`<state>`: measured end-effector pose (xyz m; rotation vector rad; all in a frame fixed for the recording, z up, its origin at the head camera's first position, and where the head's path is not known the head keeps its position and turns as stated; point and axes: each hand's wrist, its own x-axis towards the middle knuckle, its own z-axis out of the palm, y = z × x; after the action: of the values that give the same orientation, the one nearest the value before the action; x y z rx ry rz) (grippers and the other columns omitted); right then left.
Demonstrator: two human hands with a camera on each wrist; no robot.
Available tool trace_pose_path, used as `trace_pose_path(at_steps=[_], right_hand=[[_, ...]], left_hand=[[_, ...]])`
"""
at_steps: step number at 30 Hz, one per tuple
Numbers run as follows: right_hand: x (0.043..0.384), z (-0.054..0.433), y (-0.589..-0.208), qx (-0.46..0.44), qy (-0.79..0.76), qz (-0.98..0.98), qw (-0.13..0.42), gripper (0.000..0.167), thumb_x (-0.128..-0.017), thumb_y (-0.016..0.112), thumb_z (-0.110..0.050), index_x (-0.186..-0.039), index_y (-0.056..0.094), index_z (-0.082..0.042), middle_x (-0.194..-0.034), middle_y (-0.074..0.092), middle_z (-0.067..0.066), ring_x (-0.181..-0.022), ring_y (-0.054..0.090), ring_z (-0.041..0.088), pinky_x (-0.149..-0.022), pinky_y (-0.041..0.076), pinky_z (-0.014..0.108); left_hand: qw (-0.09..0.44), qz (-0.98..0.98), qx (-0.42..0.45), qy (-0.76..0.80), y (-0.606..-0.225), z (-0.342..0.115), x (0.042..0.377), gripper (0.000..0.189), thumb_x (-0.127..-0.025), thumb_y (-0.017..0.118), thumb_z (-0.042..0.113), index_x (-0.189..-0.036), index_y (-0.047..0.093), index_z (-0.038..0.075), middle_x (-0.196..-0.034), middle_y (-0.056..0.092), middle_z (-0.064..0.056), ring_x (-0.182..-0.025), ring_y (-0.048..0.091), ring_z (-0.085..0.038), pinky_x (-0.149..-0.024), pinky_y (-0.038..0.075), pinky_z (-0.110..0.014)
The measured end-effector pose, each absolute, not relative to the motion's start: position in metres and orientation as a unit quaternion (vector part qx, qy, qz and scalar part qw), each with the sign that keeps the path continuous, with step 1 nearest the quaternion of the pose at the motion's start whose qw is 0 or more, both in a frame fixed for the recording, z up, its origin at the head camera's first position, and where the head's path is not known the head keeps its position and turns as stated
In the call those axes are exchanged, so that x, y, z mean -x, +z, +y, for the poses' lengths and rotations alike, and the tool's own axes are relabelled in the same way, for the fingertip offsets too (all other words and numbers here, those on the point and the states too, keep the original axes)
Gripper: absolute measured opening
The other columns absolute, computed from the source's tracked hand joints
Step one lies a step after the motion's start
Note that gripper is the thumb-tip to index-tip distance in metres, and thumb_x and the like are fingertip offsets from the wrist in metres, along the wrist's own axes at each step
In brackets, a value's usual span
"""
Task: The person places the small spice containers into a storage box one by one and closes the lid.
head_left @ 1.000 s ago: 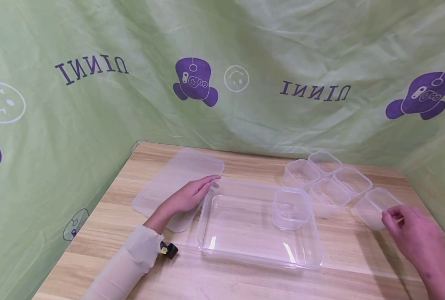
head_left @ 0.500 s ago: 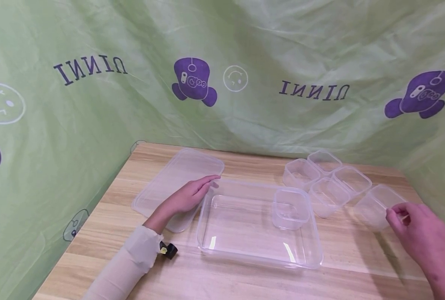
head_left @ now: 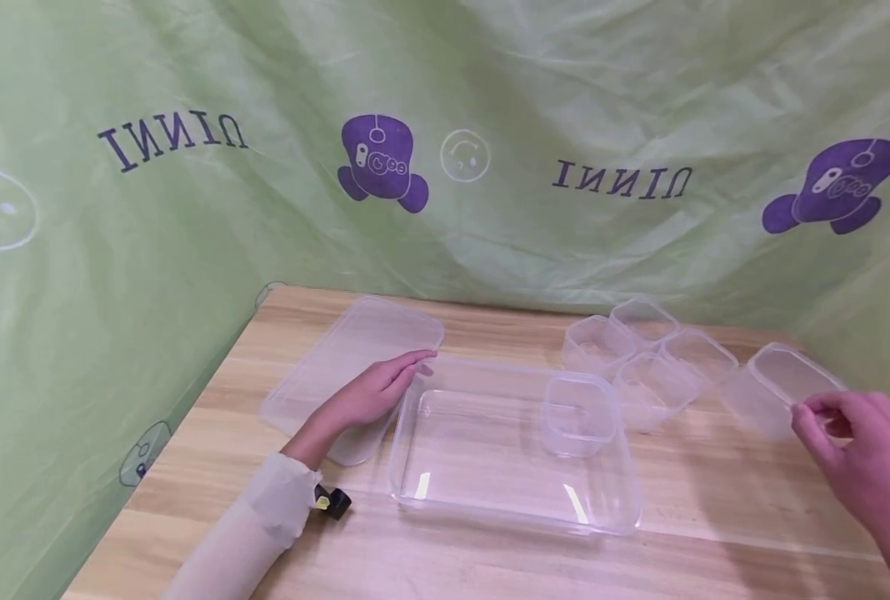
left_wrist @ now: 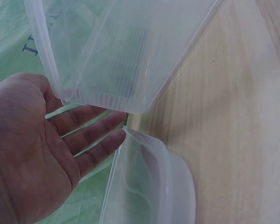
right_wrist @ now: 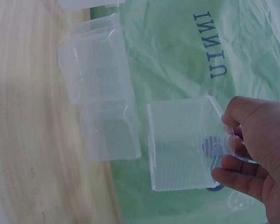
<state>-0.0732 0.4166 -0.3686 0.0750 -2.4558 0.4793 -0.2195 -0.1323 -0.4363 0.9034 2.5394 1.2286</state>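
Observation:
My right hand (head_left: 857, 454) pinches the rim of a small clear plastic container (head_left: 763, 396), held up at the right side of the table. In the right wrist view, thumb and fingers meet at the edge of this container (right_wrist: 182, 147). My left hand (head_left: 373, 393) touches the back left corner of a large clear rectangular container (head_left: 482, 467). Its fingers (left_wrist: 95, 135) reach out fairly straight in the left wrist view, and the thumb is partly hidden behind the container wall. Another small container (head_left: 578, 421) stands inside the large one, at its right end.
Several more small clear containers (head_left: 655, 390) stand grouped at the back right of the wooden table (head_left: 685, 533). A large flat translucent lid (head_left: 340, 350) lies at the left, partly under my left forearm. A green printed cloth (head_left: 287, 200) hangs behind the table.
My right hand has raised the small container and moved it right and toward the back, away from the grouped ones. My left hand has stayed at the large container's corner.

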Motion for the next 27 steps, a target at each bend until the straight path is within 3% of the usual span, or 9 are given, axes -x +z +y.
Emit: trace_pose_path(at_steps=[5,8,11,17,25,27], right_hand=[[0.069,0.399,-0.362,-0.040,0.178,-0.925,0.332,0.010,-0.087,0.070,-0.010,-0.087,0.070,0.000,-0.086,0.063,0.019,-0.088,0.033,-0.030,-0.061,0.033,0.004],[0.069,0.388,-0.360,-0.069,0.173,-0.910,0.370,0.028,-0.092,0.065,-0.029,-0.085,0.071,-0.002,-0.087,0.060,-0.006,-0.093,0.035,-0.031,-0.061,0.031,0.001],[0.070,0.381,-0.357,-0.100,0.165,-0.897,0.397,0.046,-0.094,0.057,-0.045,-0.086,0.071,-0.002,-0.088,0.055,-0.014,-0.096,0.037,-0.030,-0.066,0.029,-0.001],[0.071,0.367,-0.353,-0.137,0.155,-0.892,0.402,0.057,-0.097,0.051,-0.053,-0.088,0.070,0.000,-0.084,0.062,0.008,-0.096,0.039,-0.022,-0.081,0.027,-0.001],[0.064,0.344,-0.346,-0.157,0.153,-0.892,0.395,0.057,-0.100,0.049,-0.057,-0.087,0.070,-0.005,-0.084,0.063,0.003,-0.095,0.043,-0.019,-0.081,0.028,-0.001],[0.065,0.337,-0.345,-0.181,0.158,-0.877,0.415,0.056,-0.101,0.051,-0.055,-0.084,0.070,-0.005,-0.082,0.063,0.003,-0.089,0.049,-0.012,-0.082,0.029,0.000]], left_hand=[[0.090,0.851,-0.304,0.419,-0.437,-0.135,0.217,0.042,-0.113,0.038,0.016,-0.154,0.048,0.011,-0.128,0.068,-0.012,-0.130,0.056,-0.029,-0.114,0.038,-0.049],[0.090,0.849,-0.306,0.422,-0.436,-0.135,0.218,0.042,-0.113,0.038,0.015,-0.154,0.048,0.011,-0.129,0.068,-0.012,-0.131,0.056,-0.029,-0.114,0.038,-0.048],[0.089,0.847,-0.308,0.423,-0.436,-0.133,0.219,0.042,-0.113,0.038,0.015,-0.153,0.048,0.010,-0.129,0.068,-0.013,-0.131,0.056,-0.030,-0.114,0.037,-0.048],[0.085,0.848,-0.309,0.422,-0.436,-0.132,0.219,0.042,-0.113,0.037,0.014,-0.153,0.047,0.009,-0.129,0.068,-0.014,-0.131,0.055,-0.030,-0.114,0.037,-0.048],[0.088,0.850,-0.307,0.420,-0.436,-0.133,0.219,0.042,-0.113,0.037,0.016,-0.154,0.047,0.010,-0.129,0.068,-0.013,-0.131,0.056,-0.029,-0.114,0.038,-0.047],[0.087,0.849,-0.308,0.421,-0.436,-0.133,0.218,0.042,-0.113,0.036,0.017,-0.154,0.047,0.010,-0.129,0.068,-0.012,-0.131,0.056,-0.029,-0.114,0.038,-0.048]])
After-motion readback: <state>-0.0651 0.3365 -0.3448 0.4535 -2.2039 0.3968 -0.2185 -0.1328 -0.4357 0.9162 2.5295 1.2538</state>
